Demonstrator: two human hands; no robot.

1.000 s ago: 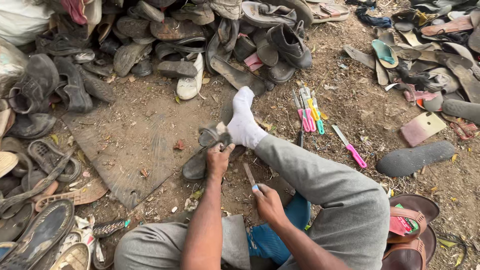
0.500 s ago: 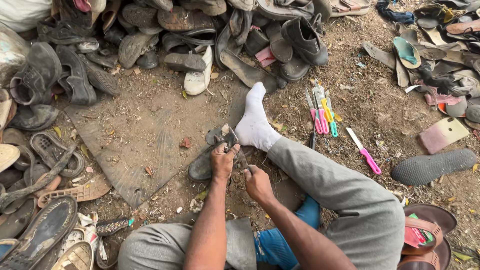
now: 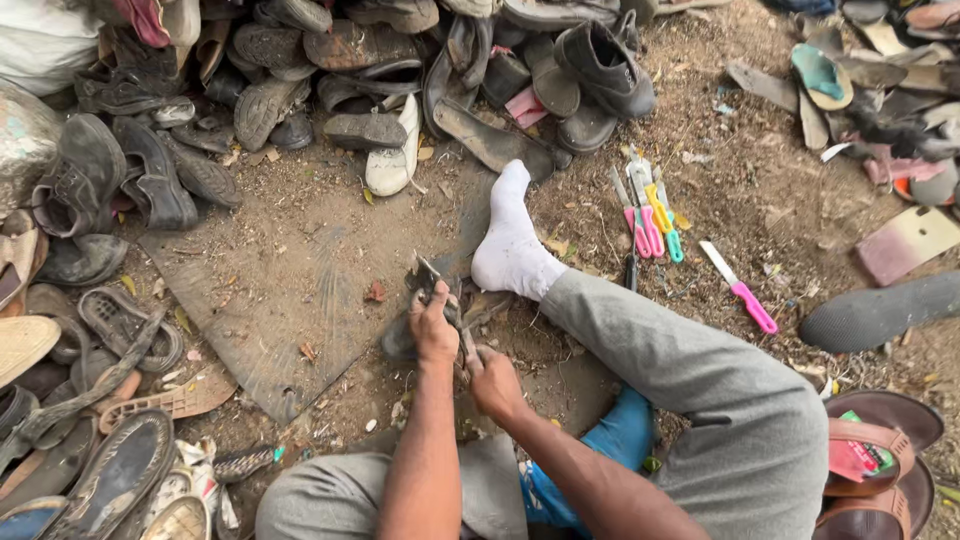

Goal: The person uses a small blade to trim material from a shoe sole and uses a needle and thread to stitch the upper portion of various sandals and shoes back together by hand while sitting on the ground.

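Observation:
I sit on dirt ground with my right leg stretched out, its foot in a white sock (image 3: 512, 248). My left hand (image 3: 433, 325) grips a worn grey shoe piece (image 3: 425, 280) and holds it down on the ground beside the sock. My right hand (image 3: 492, 380) is closed on a small knife (image 3: 468, 345), its blade laid against the shoe piece just under my left hand. The two hands almost touch.
A big heap of old dark shoes (image 3: 380, 60) lies ahead and to the left. Several pink, yellow and green handled knives (image 3: 648, 220) lie right of my foot, another pink knife (image 3: 740, 290) farther right. A dark flat mat (image 3: 280, 310) lies on the dirt. Brown sandals (image 3: 880, 450) sit at right.
My right hand moved from above my knee up to the shoe piece and set the knife against it. The view has shifted slightly.

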